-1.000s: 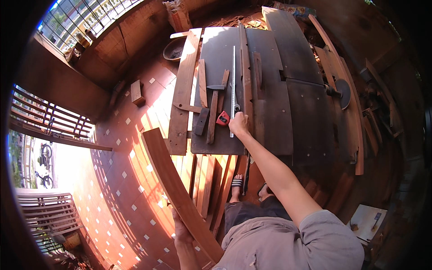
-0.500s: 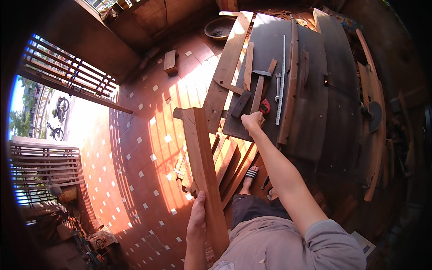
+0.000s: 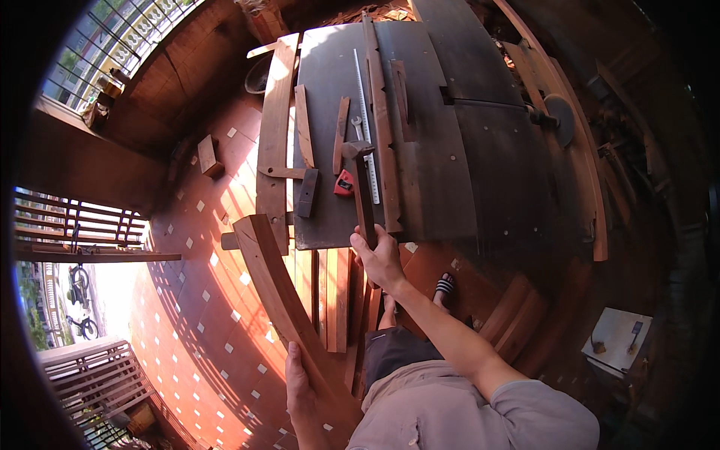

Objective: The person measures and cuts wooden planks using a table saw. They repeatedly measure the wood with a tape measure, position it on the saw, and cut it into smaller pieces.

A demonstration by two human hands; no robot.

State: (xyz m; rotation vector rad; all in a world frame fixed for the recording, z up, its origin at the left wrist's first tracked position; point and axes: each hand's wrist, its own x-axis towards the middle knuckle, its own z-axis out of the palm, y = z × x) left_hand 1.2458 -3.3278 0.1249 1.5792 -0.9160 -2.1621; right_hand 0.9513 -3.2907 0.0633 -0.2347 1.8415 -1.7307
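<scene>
My right hand (image 3: pixel 381 259) is wrapped round the wooden handle of a hammer (image 3: pixel 361 180), raised over the near edge of the dark work table (image 3: pixel 427 187). Its metal head points away from me. My left hand (image 3: pixel 301 379) grips a long, thick wooden beam (image 3: pixel 281 289) low on its left side, thumb on top and the other fingers hidden. The beam slants up to the left, and a short wooden piece sticks out at its far end. Near the hammer lie a red tape measure (image 3: pixel 344 182), a wrench (image 3: pixel 358 127) and a long steel ruler (image 3: pixel 366 127).
A dark mallet-like block with a wooden handle (image 3: pixel 307 193) lies on the table's left, beside thin wood strips (image 3: pixel 303 127). A long plank (image 3: pixel 276 127) runs along that side. Stacked timbers (image 3: pixel 337 300) lie below. A disc (image 3: pixel 559 120) stands at the right, a white box (image 3: pixel 619 337) lower right.
My right hand has lifted the hammer off the table, its head now pointing away. The view has turned right, so the table appears further left. My left hand still holds the beam.
</scene>
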